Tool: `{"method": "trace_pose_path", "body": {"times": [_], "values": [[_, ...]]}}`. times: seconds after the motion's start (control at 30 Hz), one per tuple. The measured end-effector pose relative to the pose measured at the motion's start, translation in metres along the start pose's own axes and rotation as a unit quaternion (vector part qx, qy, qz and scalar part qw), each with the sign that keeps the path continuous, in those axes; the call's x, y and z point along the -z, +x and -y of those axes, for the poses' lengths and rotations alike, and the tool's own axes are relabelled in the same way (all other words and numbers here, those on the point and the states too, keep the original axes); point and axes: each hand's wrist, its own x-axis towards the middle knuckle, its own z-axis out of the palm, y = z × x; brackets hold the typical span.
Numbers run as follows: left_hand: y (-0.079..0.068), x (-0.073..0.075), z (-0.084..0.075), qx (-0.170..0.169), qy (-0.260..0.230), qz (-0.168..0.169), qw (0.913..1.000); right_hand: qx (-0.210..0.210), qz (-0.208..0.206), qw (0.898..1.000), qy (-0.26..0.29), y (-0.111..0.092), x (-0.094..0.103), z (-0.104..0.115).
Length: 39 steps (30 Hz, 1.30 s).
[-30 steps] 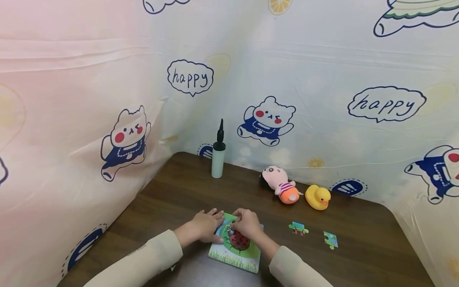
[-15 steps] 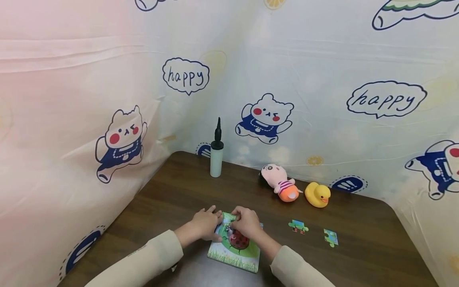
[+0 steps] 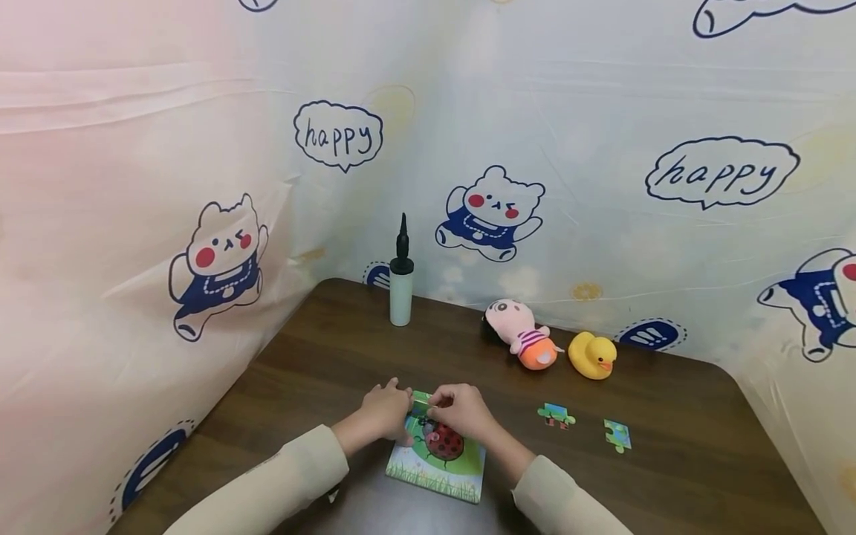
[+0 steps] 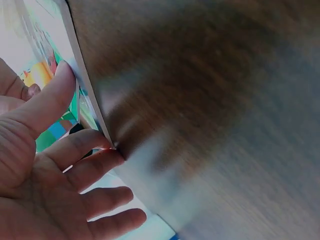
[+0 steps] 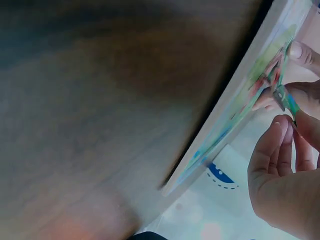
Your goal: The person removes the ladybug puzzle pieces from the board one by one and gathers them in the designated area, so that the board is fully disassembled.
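A ladybug jigsaw puzzle [image 3: 435, 481] lies in its flat tray near the front of the table. My left hand [image 3: 386, 411] rests at its left edge. In the left wrist view, the thumb [image 4: 62, 82] lies over the puzzle's edge and the other fingers [image 4: 107, 199] spread out past its corner. My right hand [image 3: 466, 410] is over the puzzle's upper part, thumb and fingertips pinching a green puzzle piece [image 5: 290, 101]. In the right wrist view that piece stands tilted over the puzzle, partly hidden by fingers.
Two loose puzzle pieces, one [image 3: 556, 415] nearer and one [image 3: 617, 436] farther right, lie on the brown table [image 3: 321, 349]. Behind them are a plush doll [image 3: 521, 334] and a yellow rubber duck [image 3: 592, 355]. A hand pump [image 3: 401, 297] stands at the back left. Printed cloth [image 3: 588, 89] surrounds the table.
My left hand has lifted slightly at the puzzle's edge, and my right hand has shifted a little. More of the ladybug's head and a darker patch at the puzzle's top now show.
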Motion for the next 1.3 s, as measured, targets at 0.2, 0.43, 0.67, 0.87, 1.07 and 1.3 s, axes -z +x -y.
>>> {"method": "trace_pose_path", "body": {"times": [0.2,0.43,0.67,0.87,1.07,1.3], "values": [[0.001,0.004,0.000,0.004,-0.018,-0.003,0.9998,0.002,0.015,1.000,0.011,-0.002,0.002,0.002],[-0.001,-0.002,0.003,-0.006,-0.055,-0.006,0.9985,-0.008,0.015,1.000,-0.006,-0.005,-0.001,0.002],[-0.001,-0.003,0.003,0.000,-0.089,-0.025,0.9957,0.024,0.006,1.000,-0.016,-0.007,-0.003,0.004],[0.000,0.000,0.002,-0.006,-0.093,-0.027,0.9953,0.062,-0.020,0.997,-0.043,-0.012,-0.008,0.006],[0.000,0.000,0.001,-0.009,-0.083,-0.032,0.9960,0.148,-0.040,0.980,-0.124,-0.020,-0.016,0.007],[-0.001,0.000,0.002,-0.007,-0.066,-0.023,0.9975,0.329,-0.089,0.891,-0.301,-0.024,-0.018,0.009]]}}
